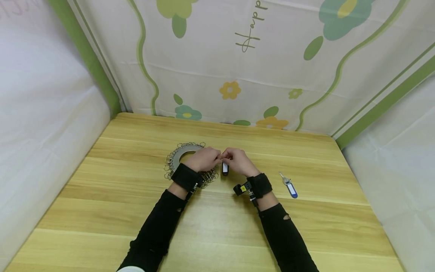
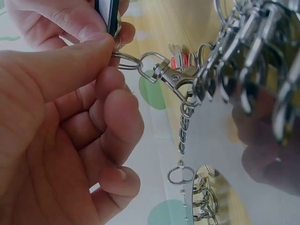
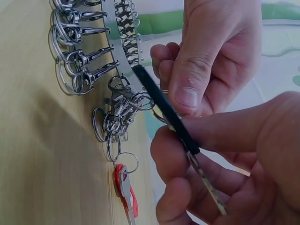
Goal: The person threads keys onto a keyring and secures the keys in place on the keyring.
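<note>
Left hand (image 1: pixel 204 159) pinches split ring (image 2: pixel 125 57), right hand (image 1: pixel 238 162) pinches black key tag (image 1: pixel 225 168); likely joining the two, next move wanting ring prised apart.

On the surface (image 1: pixel 214 226), clearance exists between the left sleeve (image 1: pixel 158 226) and right sleeve (image 1: pixel 287 238). The clip-lined metal ring (image 1: pixel 175 158) obstructs passage beside the left hand (image 1: pixel 204 159). Right of the right hand (image 1: pixel 236 161), a blue-tagged key (image 1: pixel 290 187) partly blocks lateral travel. A fabric wall (image 1: pixel 204 68) limits reach beyond the far edge.
</note>
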The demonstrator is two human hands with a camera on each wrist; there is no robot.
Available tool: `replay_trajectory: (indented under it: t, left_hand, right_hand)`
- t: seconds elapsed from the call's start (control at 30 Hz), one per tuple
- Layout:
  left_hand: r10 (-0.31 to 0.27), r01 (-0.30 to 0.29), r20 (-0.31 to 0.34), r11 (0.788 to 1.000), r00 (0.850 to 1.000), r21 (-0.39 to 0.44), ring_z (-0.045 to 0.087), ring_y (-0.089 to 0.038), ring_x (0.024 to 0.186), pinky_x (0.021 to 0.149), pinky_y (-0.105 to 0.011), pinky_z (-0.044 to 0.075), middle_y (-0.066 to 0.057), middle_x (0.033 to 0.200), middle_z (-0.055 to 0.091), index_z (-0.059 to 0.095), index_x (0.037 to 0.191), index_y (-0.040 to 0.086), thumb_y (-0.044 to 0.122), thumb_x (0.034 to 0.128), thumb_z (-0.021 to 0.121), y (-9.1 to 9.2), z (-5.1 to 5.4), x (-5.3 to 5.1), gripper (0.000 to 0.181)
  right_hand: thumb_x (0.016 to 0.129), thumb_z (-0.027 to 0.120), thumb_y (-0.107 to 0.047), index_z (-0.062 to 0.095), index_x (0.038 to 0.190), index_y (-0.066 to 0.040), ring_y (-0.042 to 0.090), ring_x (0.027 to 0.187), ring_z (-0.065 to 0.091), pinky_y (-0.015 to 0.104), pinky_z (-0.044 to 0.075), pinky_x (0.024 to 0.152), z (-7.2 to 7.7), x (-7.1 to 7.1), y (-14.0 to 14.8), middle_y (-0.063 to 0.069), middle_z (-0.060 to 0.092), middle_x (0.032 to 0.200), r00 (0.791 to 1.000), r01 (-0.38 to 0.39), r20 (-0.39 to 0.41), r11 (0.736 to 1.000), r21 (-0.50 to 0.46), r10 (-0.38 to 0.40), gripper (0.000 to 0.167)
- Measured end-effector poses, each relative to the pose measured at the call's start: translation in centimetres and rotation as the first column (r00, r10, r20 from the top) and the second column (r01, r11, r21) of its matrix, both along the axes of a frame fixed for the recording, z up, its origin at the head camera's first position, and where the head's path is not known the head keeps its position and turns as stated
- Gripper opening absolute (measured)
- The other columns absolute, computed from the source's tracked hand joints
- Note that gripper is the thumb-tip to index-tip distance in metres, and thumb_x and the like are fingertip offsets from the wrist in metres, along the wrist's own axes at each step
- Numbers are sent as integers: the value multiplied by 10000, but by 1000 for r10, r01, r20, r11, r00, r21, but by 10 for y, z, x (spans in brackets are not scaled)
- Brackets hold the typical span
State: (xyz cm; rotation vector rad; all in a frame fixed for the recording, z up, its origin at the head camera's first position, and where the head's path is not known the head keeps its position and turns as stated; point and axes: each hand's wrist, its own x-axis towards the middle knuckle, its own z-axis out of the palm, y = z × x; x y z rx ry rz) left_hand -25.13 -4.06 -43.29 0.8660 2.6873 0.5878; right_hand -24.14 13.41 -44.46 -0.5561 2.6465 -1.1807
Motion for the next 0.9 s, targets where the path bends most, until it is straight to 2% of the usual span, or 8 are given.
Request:
replay_trajectory:
  t: [0.23, 0.37, 0.5, 0.67, 0.9]
  left_hand:
    - [43, -43, 18, 999, 999, 27, 444, -116, 515, 533, -245, 359, 6, 639, 500, 587, 794, 131, 228, 968, 536, 0, -3, -2, 206]
    - [14, -15, 14, 999, 1000, 35, 444, -104, 525, 544, -238, 358, 10, 671, 537, 628, 825, 125, 157, 934, 575, 0, -4, -3, 125]
    - [-9, 8, 3, 999, 1000, 36, 429, -104, 538, 567, -242, 351, 8, 669, 516, 661, 837, 78, 124, 934, 583, 1, -4, -3, 133]
    - [-7, 6, 18, 999, 1000, 44, 418, -105, 519, 549, -241, 345, 15, 630, 469, 654, 812, 54, 169, 946, 593, 1, -3, -2, 188]
    - [-29, 29, 7, 999, 1000, 20, 414, -103, 518, 558, -233, 347, 26, 613, 438, 655, 832, 23, 203, 982, 530, 0, -2, -2, 265]
  right_hand:
    - [961, 550, -92, 637, 968, -78, 160, 653, 500, 276, 396, 563, -1, -1, -1, 57, 619, 869, 1000, 24, 18, 1000, -6, -24, 88]
    - [969, 537, -100, 616, 985, -62, 167, 607, 476, 282, 382, 544, 0, 0, -2, 103, 619, 868, 998, 33, 55, 999, -16, -32, 90]
    - [974, 531, -113, 617, 991, -75, 175, 612, 484, 281, 382, 545, -2, -1, -1, 101, 621, 891, 996, 56, 68, 998, -12, -55, 95]
    - [962, 554, -111, 637, 989, -95, 179, 713, 541, 291, 420, 585, -4, -1, -1, 55, 624, 931, 996, 76, 41, 997, 1, -76, 88]
    - [950, 571, -87, 642, 971, -90, 172, 671, 542, 278, 415, 555, -4, -1, 1, 46, 624, 880, 1000, 31, 0, 999, 8, -31, 74]
